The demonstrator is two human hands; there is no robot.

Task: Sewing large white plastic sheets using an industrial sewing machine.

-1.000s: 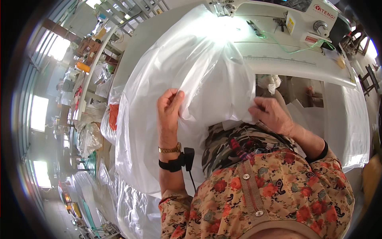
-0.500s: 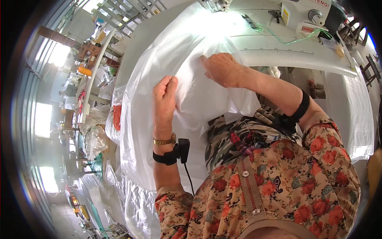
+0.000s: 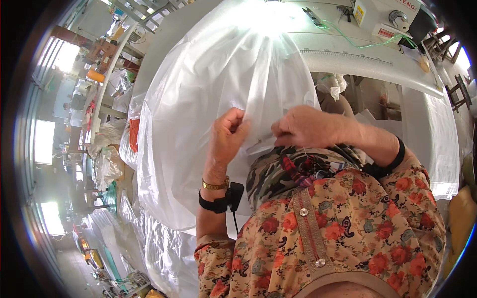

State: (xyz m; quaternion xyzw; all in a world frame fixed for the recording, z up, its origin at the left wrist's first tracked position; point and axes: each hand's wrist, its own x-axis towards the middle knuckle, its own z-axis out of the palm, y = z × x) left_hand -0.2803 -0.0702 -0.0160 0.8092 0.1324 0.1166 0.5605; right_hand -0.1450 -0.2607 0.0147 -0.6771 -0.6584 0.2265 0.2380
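A large sheet of thin, translucent white plastic (image 3: 194,94) drapes over the table and hangs down in front of me. Its folds gather toward the bright light at the sewing machine's needle area. My left hand (image 3: 228,136) pinches the sheet between thumb and fingers, close to my lap. To its right, my right hand (image 3: 310,126) is closed at the sheet's near edge, knuckles up; its fingertips are partly hidden and slightly blurred. Between the two hands the plastic shows long creases running up to the light.
The white sewing machine head (image 3: 385,20) stands at the far right of the table. Snips (image 3: 313,18) and a green thread (image 3: 348,42) lie near it. A printed ruler (image 3: 348,54) runs along the table edge. Racks with clutter (image 3: 107,64) and silvery plastic (image 3: 166,253) are at left.
Both hands have come down toward my lap, the left also shifting right. The sheet has been drawn into straighter folds from the needle area.
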